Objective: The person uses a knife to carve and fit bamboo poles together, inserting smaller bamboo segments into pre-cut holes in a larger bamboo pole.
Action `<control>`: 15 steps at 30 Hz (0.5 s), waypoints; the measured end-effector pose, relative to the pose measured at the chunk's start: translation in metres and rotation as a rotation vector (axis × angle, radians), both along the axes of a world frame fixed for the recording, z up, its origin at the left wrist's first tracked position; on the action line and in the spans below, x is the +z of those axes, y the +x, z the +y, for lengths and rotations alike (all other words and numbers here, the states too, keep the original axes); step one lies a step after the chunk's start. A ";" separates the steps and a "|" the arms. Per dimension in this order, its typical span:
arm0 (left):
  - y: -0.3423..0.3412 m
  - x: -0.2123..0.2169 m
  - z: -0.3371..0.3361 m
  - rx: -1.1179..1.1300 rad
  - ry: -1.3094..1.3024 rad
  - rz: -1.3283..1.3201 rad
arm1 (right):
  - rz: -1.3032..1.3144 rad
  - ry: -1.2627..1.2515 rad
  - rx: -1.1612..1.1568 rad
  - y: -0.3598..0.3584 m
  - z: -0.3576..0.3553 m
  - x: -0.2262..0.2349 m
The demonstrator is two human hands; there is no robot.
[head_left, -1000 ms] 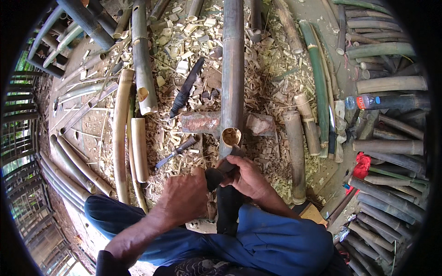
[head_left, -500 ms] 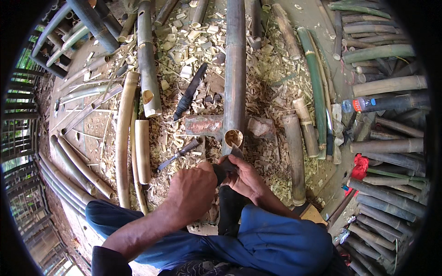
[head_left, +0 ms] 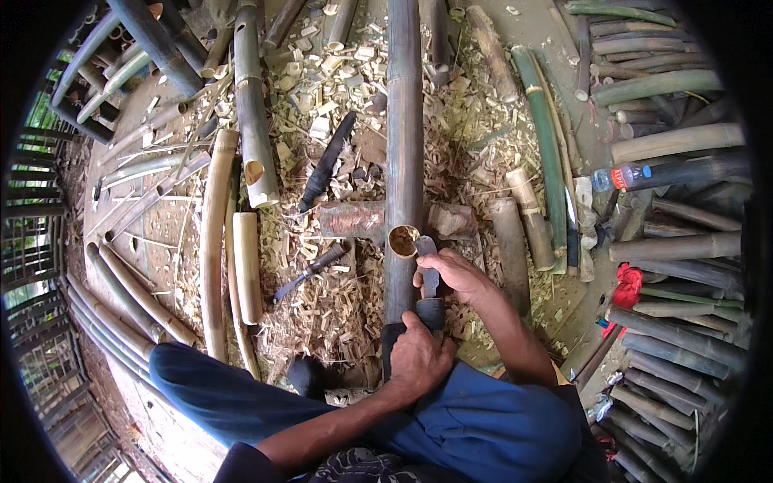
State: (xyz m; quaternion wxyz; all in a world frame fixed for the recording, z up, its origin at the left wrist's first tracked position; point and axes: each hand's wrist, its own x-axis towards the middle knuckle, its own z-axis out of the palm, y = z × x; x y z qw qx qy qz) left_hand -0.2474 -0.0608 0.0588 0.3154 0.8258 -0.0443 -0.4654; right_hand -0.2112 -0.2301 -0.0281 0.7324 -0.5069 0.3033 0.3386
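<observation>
A long grey bamboo pole [head_left: 404,121] runs away from me, with a round cut hole [head_left: 402,241] facing up in its near part. A short knife [head_left: 431,281] with a broad dark blade and a black wrapped handle stands at the hole's right rim, its tip touching or very near the edge. My left hand [head_left: 417,352] is closed around the handle's lower end. Just above, my right hand [head_left: 460,276] grips the blade between thumb and fingers. Part of the handle is hidden by my left hand.
Under the pole lies a reddish-brown wooden block [head_left: 352,219]. On the left are a large dark-handled knife [head_left: 328,165], a smaller knife [head_left: 312,272] and a pale bamboo piece [head_left: 247,270]. Shavings cover the ground. Stacked bamboo [head_left: 684,251] and a plastic bottle [head_left: 622,177] stand to the right.
Both hands and the knife have shifted to the right of the hole. My left hand has dropped lower, and the blade now points more upright, away from me.
</observation>
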 end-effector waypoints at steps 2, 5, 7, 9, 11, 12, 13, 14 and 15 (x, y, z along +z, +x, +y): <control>-0.004 -0.006 0.003 0.089 -0.031 0.013 | -0.060 -0.151 0.005 -0.006 0.008 0.005; 0.016 -0.012 0.044 -0.045 -0.163 0.023 | -0.258 -0.402 -0.157 -0.033 0.043 0.014; 0.022 -0.015 0.078 -0.045 -0.092 0.015 | -0.151 -0.335 -0.146 -0.044 0.062 -0.007; 0.029 -0.007 0.094 0.034 -0.059 -0.001 | -0.076 -0.194 -0.174 -0.016 0.075 0.020; 0.047 -0.003 0.090 0.042 0.117 -0.158 | -0.145 -0.170 -0.215 -0.003 0.082 -0.002; 0.064 0.003 0.088 0.058 0.153 -0.256 | -0.122 -0.092 -0.282 0.008 0.087 -0.001; 0.085 0.012 0.083 0.073 0.193 -0.271 | -0.100 -0.018 -0.350 0.020 0.090 0.007; 0.103 0.021 0.081 -0.026 0.206 -0.402 | -0.077 0.054 -0.420 0.027 0.089 0.014; 0.116 0.031 0.079 -0.123 0.227 -0.528 | -0.078 0.152 -0.454 0.028 0.087 0.015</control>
